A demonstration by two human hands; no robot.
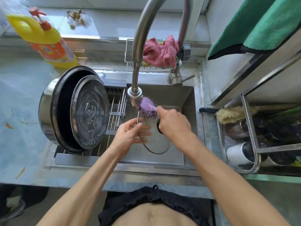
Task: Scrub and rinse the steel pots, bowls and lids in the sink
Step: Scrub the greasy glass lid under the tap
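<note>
Over the steel sink (187,98) my left hand (130,134) grips the left rim of a glass lid with a steel edge (158,142), holding it tilted. My right hand (172,123) holds a purple scrubber (147,107) by its handle, and the scrubber's bristly head sits at the lid's upper edge, right under the faucet head (134,94). At the left a large steel pot (48,110) lies on its side on the drying rack (116,111), with a steel lid (89,111) leaning inside its mouth.
A yellow dish soap bottle (44,39) stands on the counter at the back left. A pink cloth (160,51) lies in a wire caddy behind the faucet. To the right is a steel rack (247,128) holding brushes and dark items; green cloths (260,25) hang above.
</note>
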